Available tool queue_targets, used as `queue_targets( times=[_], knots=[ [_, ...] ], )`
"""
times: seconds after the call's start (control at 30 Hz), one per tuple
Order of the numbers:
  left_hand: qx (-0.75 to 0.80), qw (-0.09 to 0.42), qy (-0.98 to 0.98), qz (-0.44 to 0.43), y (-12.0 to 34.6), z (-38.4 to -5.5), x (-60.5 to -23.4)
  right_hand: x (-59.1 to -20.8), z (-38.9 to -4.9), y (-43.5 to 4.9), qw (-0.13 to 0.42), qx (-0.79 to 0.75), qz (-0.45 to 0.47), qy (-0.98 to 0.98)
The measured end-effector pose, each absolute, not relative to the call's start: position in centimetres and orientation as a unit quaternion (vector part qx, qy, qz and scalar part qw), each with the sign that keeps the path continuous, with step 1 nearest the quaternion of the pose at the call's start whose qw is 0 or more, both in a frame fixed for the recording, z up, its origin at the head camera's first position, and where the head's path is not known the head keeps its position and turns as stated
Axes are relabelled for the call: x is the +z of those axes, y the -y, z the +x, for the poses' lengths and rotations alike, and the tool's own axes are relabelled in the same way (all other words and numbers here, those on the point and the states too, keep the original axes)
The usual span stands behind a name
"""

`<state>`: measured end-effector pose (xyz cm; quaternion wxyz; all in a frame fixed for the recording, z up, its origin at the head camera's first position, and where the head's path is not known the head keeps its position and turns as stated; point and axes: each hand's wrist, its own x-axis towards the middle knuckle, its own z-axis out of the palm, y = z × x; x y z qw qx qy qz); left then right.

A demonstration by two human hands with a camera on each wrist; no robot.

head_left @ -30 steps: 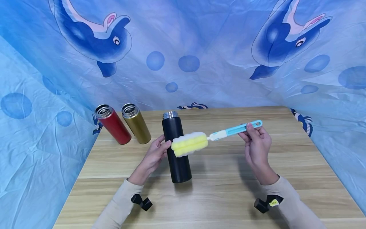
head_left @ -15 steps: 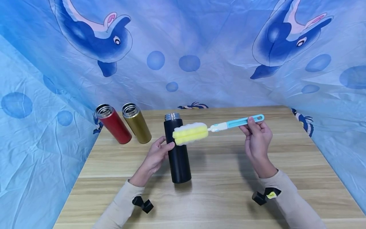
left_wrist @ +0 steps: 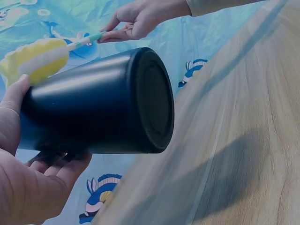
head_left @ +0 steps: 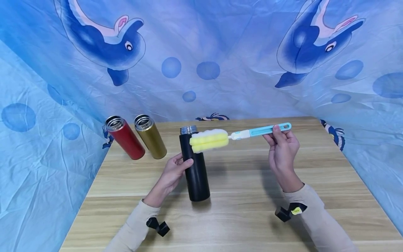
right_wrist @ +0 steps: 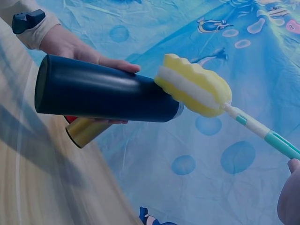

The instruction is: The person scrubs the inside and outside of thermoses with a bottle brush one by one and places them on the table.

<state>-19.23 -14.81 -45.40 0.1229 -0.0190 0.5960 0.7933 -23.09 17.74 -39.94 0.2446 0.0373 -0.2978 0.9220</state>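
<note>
My left hand (head_left: 172, 173) grips a black thermos bottle (head_left: 197, 178) round its middle, thumb across the front. The bottle is lidless, its steel neck (head_left: 188, 130) up and leaning slightly away; in the left wrist view its base is lifted off the table. My right hand (head_left: 284, 154) pinches the turquoise handle of a bottle brush (head_left: 209, 141) near its looped end. The brush lies nearly level, its yellow and white sponge head in front of the bottle's upper part. In the right wrist view the sponge (right_wrist: 197, 86) overlaps the neck; whether they touch I cannot tell.
A red thermos bottle (head_left: 128, 141) and a gold thermos bottle (head_left: 151, 138), both lidless, stand at the back left of the wooden table (head_left: 245, 213). Blue dolphin-print cloth (head_left: 239, 94) hangs behind and along both sides.
My right hand has raised the brush, so its sponge has moved from the bottle's middle up toward the neck. The left hand still holds the bottle, which has barely shifted.
</note>
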Motion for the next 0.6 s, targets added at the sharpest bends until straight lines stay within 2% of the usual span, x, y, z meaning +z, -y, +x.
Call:
queue_targets(
  times=[0.2,0.43,0.6],
  knots=[
    [0.763,0.130,-0.633,-0.026,14.9,-19.0,-45.3,-39.7,-23.5,-17.6,0.254,0.917,0.038,0.304],
    [0.757,0.146,-0.637,0.004,14.8,-18.9,-45.2,-39.4,-23.7,-17.5,0.255,0.919,0.040,0.299],
    [0.751,0.138,-0.646,0.003,14.6,-19.0,-45.1,-38.9,-23.7,-17.3,0.255,0.920,0.047,0.294]
  ],
)
